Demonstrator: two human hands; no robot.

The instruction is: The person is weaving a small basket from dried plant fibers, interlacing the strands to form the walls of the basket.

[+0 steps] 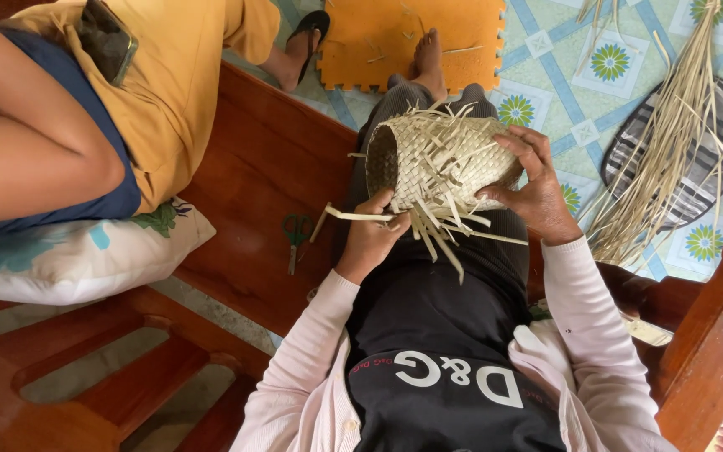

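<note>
**Basket held across lap, both hands engaged**

At far left, a seated person on a cushion is noted; scissors lie on the bench. The left hand is closed, pinching a loose strip just beneath the basket. The basket lies on its side over the lap, long axis left-right, mouth leftward. Weave is pale, unfinished, ends protruding. The right hand is spread, cupping its right end. A straw bundle lies far right.
</note>
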